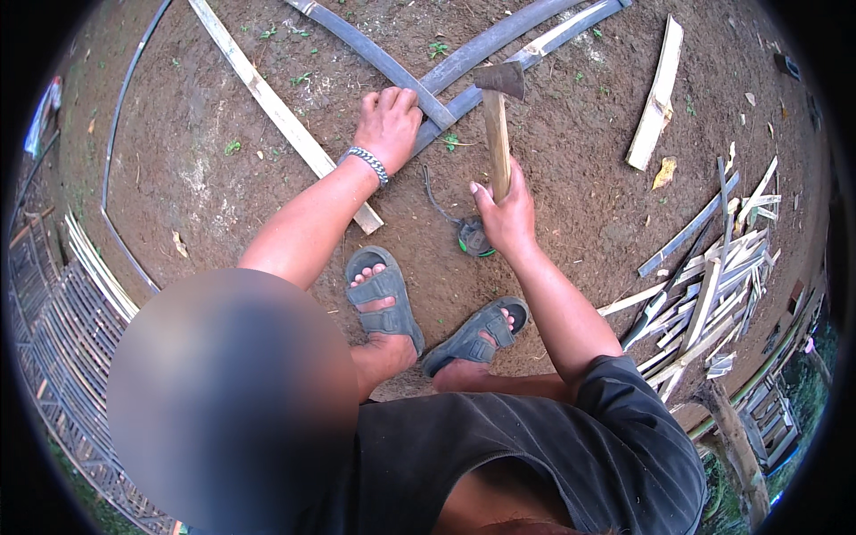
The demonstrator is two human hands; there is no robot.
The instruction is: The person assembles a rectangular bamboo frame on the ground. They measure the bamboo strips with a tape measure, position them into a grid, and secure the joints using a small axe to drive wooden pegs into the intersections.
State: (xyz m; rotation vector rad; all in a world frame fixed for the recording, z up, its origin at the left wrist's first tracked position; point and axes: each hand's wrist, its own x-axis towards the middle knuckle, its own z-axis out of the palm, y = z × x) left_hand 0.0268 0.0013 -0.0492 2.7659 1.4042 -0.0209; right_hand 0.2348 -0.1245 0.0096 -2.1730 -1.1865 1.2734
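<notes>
My right hand (508,214) is wrapped round the wooden handle of a hatchet (497,134). Its dark metal head is uppermost in the picture, overlapping a grey bamboo slat (464,102). To the left, my left hand (390,125) has its fingers curled down over the bamboo slats where they meet; the palm hides exactly how it grips. A second grey slat (370,49) crosses the first beside my fingertips, and a wider curved bamboo piece (490,45) runs away behind. A small round black-and-green tape measure (474,237) lies near my right wrist.
A pale split length (267,98) passes under my left forearm. Far right lies another pale piece (658,98), above a heap of split strips (713,294). A slatted bamboo panel (80,348) stands at left. My sandalled feet (383,294) are close below my hands.
</notes>
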